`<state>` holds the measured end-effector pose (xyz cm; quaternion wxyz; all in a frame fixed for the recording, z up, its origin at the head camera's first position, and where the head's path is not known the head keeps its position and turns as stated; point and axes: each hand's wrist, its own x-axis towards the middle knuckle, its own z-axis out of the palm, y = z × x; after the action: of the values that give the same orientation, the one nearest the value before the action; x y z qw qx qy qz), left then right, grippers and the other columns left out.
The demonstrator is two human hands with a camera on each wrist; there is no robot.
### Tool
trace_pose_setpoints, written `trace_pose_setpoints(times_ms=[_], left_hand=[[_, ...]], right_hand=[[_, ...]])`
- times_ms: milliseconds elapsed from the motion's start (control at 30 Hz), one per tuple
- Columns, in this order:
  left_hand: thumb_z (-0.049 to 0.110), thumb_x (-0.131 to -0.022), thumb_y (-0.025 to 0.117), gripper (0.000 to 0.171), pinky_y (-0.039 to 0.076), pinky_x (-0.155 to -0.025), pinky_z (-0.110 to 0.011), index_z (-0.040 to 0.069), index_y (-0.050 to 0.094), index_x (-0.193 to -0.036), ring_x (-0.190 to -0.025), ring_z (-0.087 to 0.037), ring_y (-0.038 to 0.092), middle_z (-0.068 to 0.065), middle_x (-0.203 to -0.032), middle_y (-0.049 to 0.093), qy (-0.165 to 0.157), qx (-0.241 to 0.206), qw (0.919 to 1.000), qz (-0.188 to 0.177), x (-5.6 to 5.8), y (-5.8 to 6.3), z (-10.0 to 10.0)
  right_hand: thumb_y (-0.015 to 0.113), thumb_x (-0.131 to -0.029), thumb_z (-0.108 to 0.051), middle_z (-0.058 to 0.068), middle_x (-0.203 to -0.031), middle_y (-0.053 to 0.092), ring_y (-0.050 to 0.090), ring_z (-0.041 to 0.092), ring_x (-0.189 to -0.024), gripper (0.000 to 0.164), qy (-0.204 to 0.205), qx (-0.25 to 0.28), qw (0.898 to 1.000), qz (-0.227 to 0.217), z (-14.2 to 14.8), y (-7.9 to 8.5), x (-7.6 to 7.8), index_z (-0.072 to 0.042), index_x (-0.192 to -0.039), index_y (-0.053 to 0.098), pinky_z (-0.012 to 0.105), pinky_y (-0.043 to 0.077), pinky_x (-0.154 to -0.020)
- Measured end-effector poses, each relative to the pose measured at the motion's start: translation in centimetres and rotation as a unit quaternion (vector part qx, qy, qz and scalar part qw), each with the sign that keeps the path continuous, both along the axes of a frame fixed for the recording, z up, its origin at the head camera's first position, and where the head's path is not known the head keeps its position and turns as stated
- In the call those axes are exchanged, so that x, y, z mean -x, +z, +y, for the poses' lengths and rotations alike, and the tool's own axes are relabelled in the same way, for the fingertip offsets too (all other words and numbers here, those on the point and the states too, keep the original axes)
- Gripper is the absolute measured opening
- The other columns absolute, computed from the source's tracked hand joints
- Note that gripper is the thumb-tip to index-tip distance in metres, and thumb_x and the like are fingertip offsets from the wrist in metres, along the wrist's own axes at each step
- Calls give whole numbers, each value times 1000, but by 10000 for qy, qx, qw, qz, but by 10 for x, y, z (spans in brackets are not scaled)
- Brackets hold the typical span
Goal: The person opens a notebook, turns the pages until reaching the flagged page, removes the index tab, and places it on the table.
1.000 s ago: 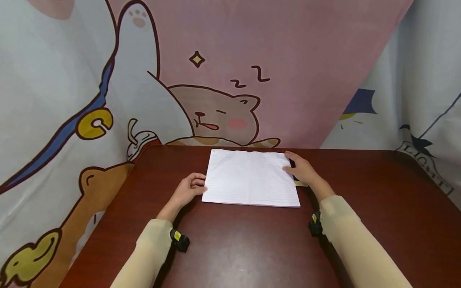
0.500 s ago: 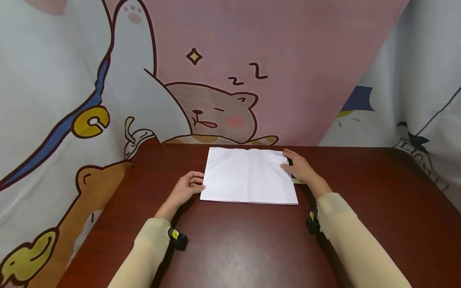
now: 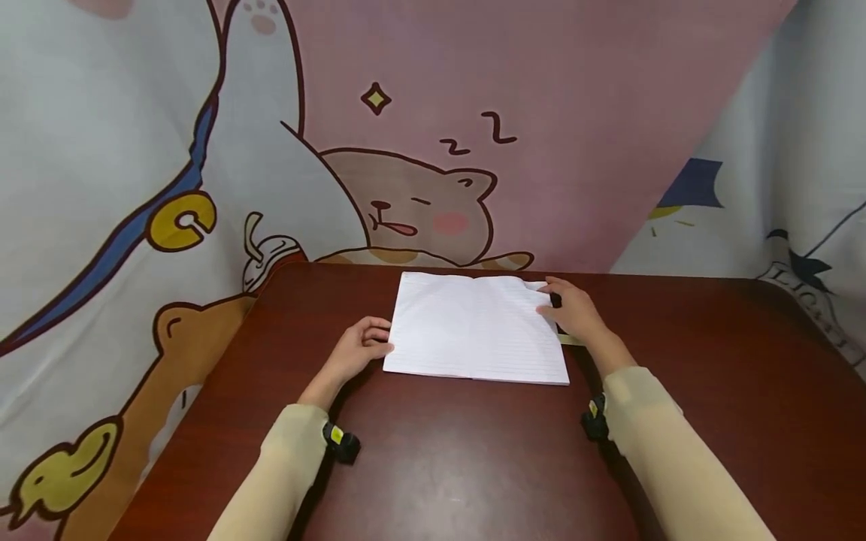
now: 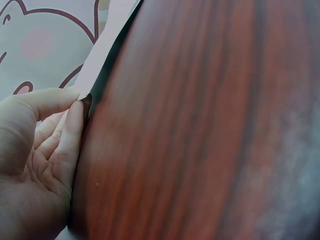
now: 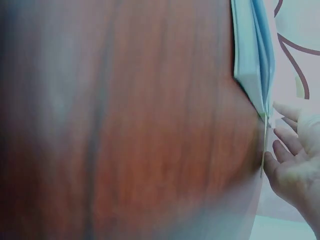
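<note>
Reddish-brown wood makes up the tabletop (image 3: 446,451) in front of me, with a soft glare on its near part. Closest on my feed are two pale sleeves, the left one (image 3: 280,451) and the right one (image 3: 656,436), each with a small black wrist camera, (image 3: 345,445) on the left and (image 3: 594,422) on the right.

Beyond them, the person's left hand (image 3: 353,352) has thumb and forefinger clamped on the left edge of the notebook (image 3: 473,330); I see the paper caught between them in the left wrist view. The notebook lies open, ruled pages up, toward the far side of the table, between the two hands. A narrow pale strip (image 3: 572,340) pokes out from its right side, just beside the right wrist.

Farther up that side, the right hand (image 3: 578,312) appears to pinch the page margin, finger and thumb gripping near the upper corner. That is where I catch the change: half a second ago the top edge ran smooth there; now the page corner (image 3: 536,285) is puckered. I take this as a page being worked loose, with the left hand steadying the other side.

Behind everything hangs a pink-and-white cloth (image 3: 561,128), printed with a sleeping animal (image 3: 426,210).
</note>
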<state>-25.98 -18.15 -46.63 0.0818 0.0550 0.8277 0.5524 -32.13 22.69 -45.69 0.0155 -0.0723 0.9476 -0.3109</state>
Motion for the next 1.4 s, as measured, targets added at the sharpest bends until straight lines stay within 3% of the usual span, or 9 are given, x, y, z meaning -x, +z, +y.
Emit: trace_pose_setpoints(times_ms=[233,367,467,600,733,900,1033,1100,1400], left_hand=[[3,-90,69,40,53,-76,-22,0,57,-127,-84,-11,61,-21,-114,67,119,-10,9999,-63,-4,-5,-1],[3,-90,69,40,53,-74,-20,-1,56,-127,-84,-10,61,-21,-114,67,114,-20,9999,-65,-5,-8,-1],[2,-89,70,39,52,-74,-19,-1,57,-126,-83,-10,61,-21,-113,67,124,-89,9999,-57,-3,-9,0],[3,-89,70,39,51,-74,-20,1,57,-126,-83,-11,60,-20,-113,67,92,-129,9999,-9,1,-5,4],[3,-89,70,40,50,-74,-21,0,57,-127,-85,-13,60,-22,-115,66,98,-74,9999,16,3,0,6],[2,-90,69,42,49,-74,-21,-5,55,-129,-84,-12,59,-27,-117,65,76,-74,9999,-50,-3,10,6],[2,-90,69,42,49,-74,-21,-4,55,-129,-84,-11,59,-26,-117,64,75,-36,9999,-99,-3,9,6],[3,-90,69,41,49,-74,-21,-1,56,-129,-85,-11,60,-23,-116,65,89,-35,9999,-84,0,2,5],[4,-90,70,40,48,-73,-21,-1,56,-127,-85,-12,59,-23,-116,66,121,15,9999,-38,1,2,5]], right_hand=[[68,-93,-14,25,-156,36,34,46,-142,24,-217,36,9997,145,-4,-7,-3,6,-103,60,57,31,-114],[70,-92,-16,27,-152,37,39,47,-136,23,-352,-96,9991,219,-7,-8,-5,2,-90,56,56,37,-106],[71,-90,-16,28,-141,45,44,46,-126,22,-479,-212,9979,370,-8,-4,-7,1,-89,57,55,41,-99],[71,-87,-13,22,-106,57,52,36,-97,19,-709,-244,9959,512,-9,6,-9,0,-89,57,46,43,-81],[69,-86,-11,12,-86,56,50,27,-80,19,-858,-64,9957,332,-9,13,-7,-2,-94,55,35,37,-70],[70,-89,-16,11,-89,55,49,26,-82,24,-863,65,9961,154,-11,9,-4,-1,-100,55,33,36,-71],[70,-91,-17,12,-91,54,49,26,-83,27,-1011,234,9946,92,-9,7,-3,1,-107,57,33,37,-70],[70,-91,-16,12,-92,53,48,25,-84,29,-1089,334,9935,70,-8,7,-4,1,-112,57,32,37,-70],[68,-91,-11,16,-97,57,51,27,-87,35,-1242,448,9912,27,-11,7,-2,5,-119,56,31,39,-71]])
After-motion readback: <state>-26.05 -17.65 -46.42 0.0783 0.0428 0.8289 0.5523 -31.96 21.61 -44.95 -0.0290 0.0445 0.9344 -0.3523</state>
